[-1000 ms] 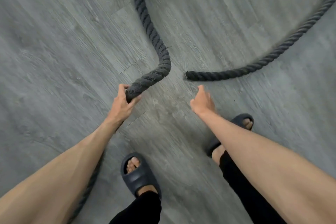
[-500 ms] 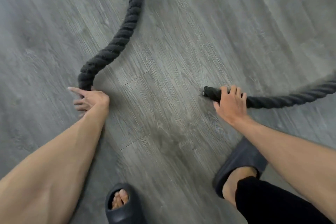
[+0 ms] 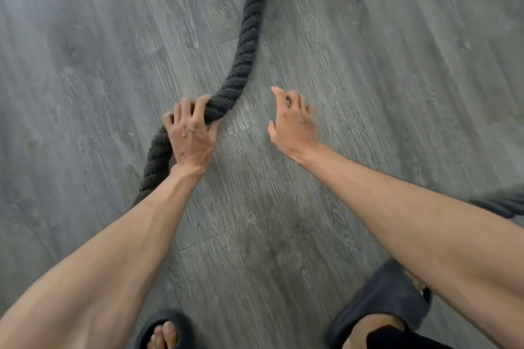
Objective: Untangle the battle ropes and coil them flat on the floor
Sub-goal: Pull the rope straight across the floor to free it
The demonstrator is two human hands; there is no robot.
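One battle rope (image 3: 249, 37) runs from the top edge down across the grey plank floor (image 3: 368, 93) and passes under my left hand (image 3: 191, 136), whose fingers curl over it in a firm grasp. My right hand (image 3: 293, 125) hovers just beside it, fingers loosely curled, holding nothing. A second rope section (image 3: 504, 207) shows at the right edge, past my right forearm.

Thick black twisted rope (image 3: 246, 45), curving across floor
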